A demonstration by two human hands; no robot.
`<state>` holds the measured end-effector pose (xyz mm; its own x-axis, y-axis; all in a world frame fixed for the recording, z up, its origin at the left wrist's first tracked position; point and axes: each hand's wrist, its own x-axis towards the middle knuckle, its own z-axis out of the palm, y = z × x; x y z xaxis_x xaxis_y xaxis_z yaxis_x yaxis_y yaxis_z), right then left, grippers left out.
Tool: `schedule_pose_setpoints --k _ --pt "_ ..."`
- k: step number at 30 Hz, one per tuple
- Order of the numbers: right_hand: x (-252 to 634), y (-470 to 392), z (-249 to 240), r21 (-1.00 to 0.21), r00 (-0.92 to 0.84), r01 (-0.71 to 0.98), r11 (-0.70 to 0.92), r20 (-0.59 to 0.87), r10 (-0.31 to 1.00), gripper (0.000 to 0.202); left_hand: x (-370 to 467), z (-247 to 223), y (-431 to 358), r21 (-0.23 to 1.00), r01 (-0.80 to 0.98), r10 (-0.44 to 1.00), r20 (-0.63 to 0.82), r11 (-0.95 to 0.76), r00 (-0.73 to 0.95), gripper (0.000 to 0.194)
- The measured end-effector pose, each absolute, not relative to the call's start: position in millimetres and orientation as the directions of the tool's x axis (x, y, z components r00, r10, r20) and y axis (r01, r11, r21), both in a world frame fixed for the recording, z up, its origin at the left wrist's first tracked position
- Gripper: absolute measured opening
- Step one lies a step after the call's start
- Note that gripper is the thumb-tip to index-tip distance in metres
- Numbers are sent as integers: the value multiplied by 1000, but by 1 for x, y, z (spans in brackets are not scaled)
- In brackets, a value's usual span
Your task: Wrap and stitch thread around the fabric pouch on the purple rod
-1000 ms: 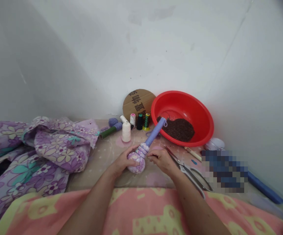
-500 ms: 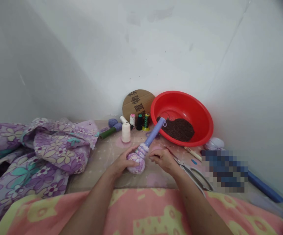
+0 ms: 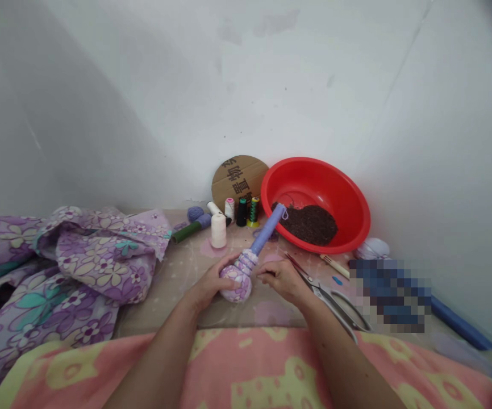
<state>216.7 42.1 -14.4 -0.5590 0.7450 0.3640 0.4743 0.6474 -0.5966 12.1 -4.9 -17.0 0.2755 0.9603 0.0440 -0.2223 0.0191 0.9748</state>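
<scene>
My left hand (image 3: 212, 282) is wrapped round a ball of purple flowered cloth (image 3: 236, 285), whose gathered neck is bound round a lilac stick (image 3: 268, 230). The stick slants up to the right, with a small loop of cord at its tip. My right hand (image 3: 280, 277) is just right of the gathered neck, its thumb and fingertips pinched together. Whatever lies between those fingertips is too small to make out.
A red basin (image 3: 359, 218) holding dark brown grains leans at the back right, beside a cardboard disc (image 3: 240, 179). Thread spools (image 3: 219, 231) stand behind my hands. Scissors (image 3: 340, 309) lie near my right forearm; flowered cloth (image 3: 92, 255) is heaped left.
</scene>
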Motion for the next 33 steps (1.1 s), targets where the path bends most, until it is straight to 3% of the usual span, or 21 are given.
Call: schedule_pose_setpoints --k 6,21,33 --pt "216 40 -15 -583 -569 482 654 359 740 21 13 -17 -5 972 -235 962 48 17 267 71" --pt "214 40 -18 -695 -574 396 600 323 753 22 13 -17 -4 969 -245 960 44 27 278 71" --pt "217 43 -23 -674 -561 455 582 291 775 22 13 -16 -5 972 -233 966 35 27 256 70"
